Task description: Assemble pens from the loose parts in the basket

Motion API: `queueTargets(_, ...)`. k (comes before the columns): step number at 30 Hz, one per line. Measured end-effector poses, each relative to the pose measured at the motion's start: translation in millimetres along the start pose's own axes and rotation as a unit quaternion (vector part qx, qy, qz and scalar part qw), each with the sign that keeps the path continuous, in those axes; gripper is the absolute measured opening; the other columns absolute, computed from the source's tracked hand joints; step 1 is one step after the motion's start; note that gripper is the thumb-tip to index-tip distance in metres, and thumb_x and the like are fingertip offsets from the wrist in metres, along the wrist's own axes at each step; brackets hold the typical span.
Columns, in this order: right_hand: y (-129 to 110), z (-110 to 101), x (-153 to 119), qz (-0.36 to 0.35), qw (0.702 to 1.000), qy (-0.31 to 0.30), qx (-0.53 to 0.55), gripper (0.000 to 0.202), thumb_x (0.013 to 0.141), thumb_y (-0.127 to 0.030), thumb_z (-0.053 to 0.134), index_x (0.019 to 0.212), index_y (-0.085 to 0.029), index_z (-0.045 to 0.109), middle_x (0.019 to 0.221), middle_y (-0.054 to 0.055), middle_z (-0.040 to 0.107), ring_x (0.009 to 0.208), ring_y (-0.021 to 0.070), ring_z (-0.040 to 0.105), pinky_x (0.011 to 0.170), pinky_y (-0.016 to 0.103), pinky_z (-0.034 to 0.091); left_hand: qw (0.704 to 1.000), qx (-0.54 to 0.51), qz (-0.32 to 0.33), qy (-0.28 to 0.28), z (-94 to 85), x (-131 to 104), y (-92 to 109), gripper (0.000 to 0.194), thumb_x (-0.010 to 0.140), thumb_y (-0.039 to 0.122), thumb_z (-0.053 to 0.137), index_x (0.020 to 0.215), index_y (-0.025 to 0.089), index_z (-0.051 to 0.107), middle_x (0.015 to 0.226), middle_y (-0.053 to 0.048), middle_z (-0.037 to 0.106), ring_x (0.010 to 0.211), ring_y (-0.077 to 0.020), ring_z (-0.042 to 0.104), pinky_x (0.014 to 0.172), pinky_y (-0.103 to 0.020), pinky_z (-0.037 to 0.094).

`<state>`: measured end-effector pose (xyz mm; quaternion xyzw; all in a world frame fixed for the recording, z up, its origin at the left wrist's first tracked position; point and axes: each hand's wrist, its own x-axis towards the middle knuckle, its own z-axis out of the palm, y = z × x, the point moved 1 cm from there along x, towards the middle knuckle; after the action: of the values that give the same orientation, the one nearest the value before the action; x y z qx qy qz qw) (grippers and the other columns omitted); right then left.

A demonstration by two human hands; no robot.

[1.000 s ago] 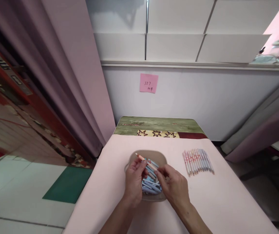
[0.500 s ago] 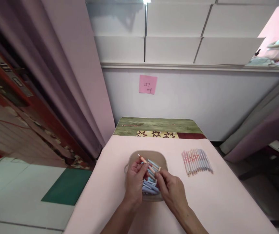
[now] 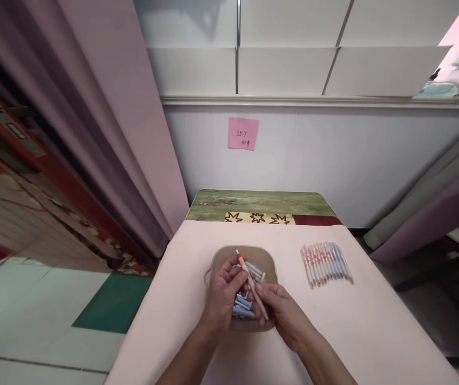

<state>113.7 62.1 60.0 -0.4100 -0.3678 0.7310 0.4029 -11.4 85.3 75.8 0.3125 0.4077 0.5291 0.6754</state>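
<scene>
Over the beige bin (image 3: 271, 262), a slim pen (image 3: 252, 283) with an orange upper part and a pale beige lower part slants down to the right. My left hand (image 3: 224, 289) is closed around its upper part. Closed on the lower part is my right hand (image 3: 279, 307), thumb and fingers on the barrel. A small cream end (image 3: 263, 277) shows by my right fingertips; I cannot tell what it belongs to. Inside the bin lie several light-blue pen parts (image 3: 245, 307), partly hidden by my hands.
A row of pens (image 3: 327, 264) lies side by side on the pink-covered table (image 3: 365, 331), to the right of the bin. Behind the table, a pink note (image 3: 243, 133) is stuck to the white wall. A purple curtain (image 3: 133, 133) hangs on the left.
The pen has turned steeper, and its beige lower part now shows between my hands. My right hand has shifted slightly right and down. The camera view has tilted slightly downward.
</scene>
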Motion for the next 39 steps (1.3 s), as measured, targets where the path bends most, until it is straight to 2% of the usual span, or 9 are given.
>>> queueTargets(3, -3, 0, 0, -0.020, 1.000, -0.005, 0.005, 0.044, 0.080, -0.058, 0.061, 0.075, -0.014, 0.063, 0.052, -0.002, 0.055, 0.043, 0.0071, 0.044, 0.046, 0.020, 0.033, 0.999, 0.034, 0.011, -0.018, -4.6, 4, 6, 0.045, 0.071, 0.031, 0.074, 0.109, 0.015, 0.056, 0.079, -0.003, 0.068, 0.052, -0.0086, 0.054, 0.052, -0.022, 0.044)
queueTargets(6, -10, -8, -3, -0.088, 0.994, 0.059, -0.030, 0.040, 0.081, -0.055, 0.061, 0.083, -0.015, 0.064, 0.057, -0.001, 0.058, 0.049, 0.0092, 0.049, 0.050, 0.020, 0.037, 0.987, 0.137, 0.080, 0.021, -24.5, 11, 22, 0.055, 0.066, 0.031, 0.076, 0.114, 0.017, 0.055, 0.092, -0.005, 0.067, 0.071, -0.0146, 0.062, 0.067, -0.027, 0.049)
queueTargets(10, -19, -31, -9, -0.160, 0.969, 0.186, -0.034, 0.034, 0.080, -0.051, 0.064, 0.090, -0.018, 0.063, 0.069, 0.001, 0.065, 0.062, 0.0139, 0.057, 0.062, 0.025, 0.046, 0.895, 0.375, 0.173, 0.168, -68.0, 10, 47, 0.040, 0.074, 0.038, 0.067, 0.108, 0.017, 0.060, 0.086, -0.003, 0.064, 0.075, -0.0171, 0.060, 0.073, -0.030, 0.048)
queueTargets(12, -18, -42, -11, -0.157, 0.961, 0.228, -0.029, 0.035, 0.076, -0.050, 0.068, 0.089, -0.018, 0.064, 0.077, 0.004, 0.068, 0.069, 0.0165, 0.061, 0.067, 0.028, 0.048, 0.834, 0.473, 0.206, 0.195, -81.4, 5, 50, 0.025, 0.078, 0.035, 0.062, 0.097, 0.018, 0.063, 0.083, -0.003, 0.064, 0.073, -0.0171, 0.058, 0.072, -0.031, 0.047)
queueTargets(14, -13, -49, -12, -0.147, 0.958, 0.244, -0.021, 0.035, 0.074, -0.050, 0.070, 0.087, -0.018, 0.065, 0.080, 0.005, 0.070, 0.072, 0.0176, 0.062, 0.070, 0.029, 0.048, 0.787, 0.551, 0.232, 0.152, -81.9, 1, 43, 0.012, 0.081, 0.029, 0.057, 0.084, 0.020, 0.063, 0.081, -0.002, 0.063, 0.072, -0.0169, 0.058, 0.070, -0.029, 0.046)
queueTargets(17, -6, -47, -13, -0.138, 0.960, 0.242, -0.013, 0.034, 0.074, -0.049, 0.070, 0.085, -0.018, 0.065, 0.078, 0.005, 0.069, 0.070, 0.0165, 0.060, 0.069, 0.028, 0.048, 0.725, 0.652, 0.222, 0.025, -63.7, 6, 20, 0.013, 0.083, 0.018, 0.052, 0.079, 0.021, 0.064, 0.084, -0.003, 0.063, 0.084, -0.0190, 0.059, 0.074, -0.029, 0.044)
queueTargets(21, -6, -37, -16, -0.139, 0.965, 0.219, -0.032, 0.034, 0.076, -0.050, 0.068, 0.084, -0.017, 0.065, 0.077, 0.005, 0.068, 0.068, 0.0158, 0.058, 0.065, 0.026, 0.046, 0.613, 0.777, 0.129, -0.055, -39.0, 34, -7, 0.025, 0.085, 0.011, 0.044, 0.085, 0.019, 0.067, 0.095, -0.008, 0.065, 0.092, -0.0225, 0.059, 0.080, -0.033, 0.042)
queueTargets(28, -8, -36, -22, -0.144, 0.969, 0.188, -0.072, 0.036, 0.081, -0.053, 0.062, 0.082, -0.017, 0.063, 0.070, 0.003, 0.062, 0.064, 0.0155, 0.053, 0.061, 0.026, 0.043, 0.592, 0.799, 0.072, -0.075, -33.9, 72, -19, 0.025, 0.086, 0.010, 0.043, 0.089, 0.013, 0.068, 0.096, -0.015, 0.067, 0.094, -0.0259, 0.061, 0.083, -0.036, 0.043)
queueTargets(39, -2, -36, -18, -0.152, 0.973, 0.162, -0.070, 0.037, 0.078, -0.053, 0.065, 0.081, -0.016, 0.062, 0.069, 0.001, 0.061, 0.065, 0.0147, 0.054, 0.062, 0.024, 0.042, 0.609, 0.790, 0.041, -0.060, -24.7, 82, -25, 0.026, 0.082, 0.016, 0.047, 0.084, 0.013, 0.073, 0.090, -0.018, 0.072, 0.088, -0.0279, 0.067, 0.077, -0.035, 0.046)
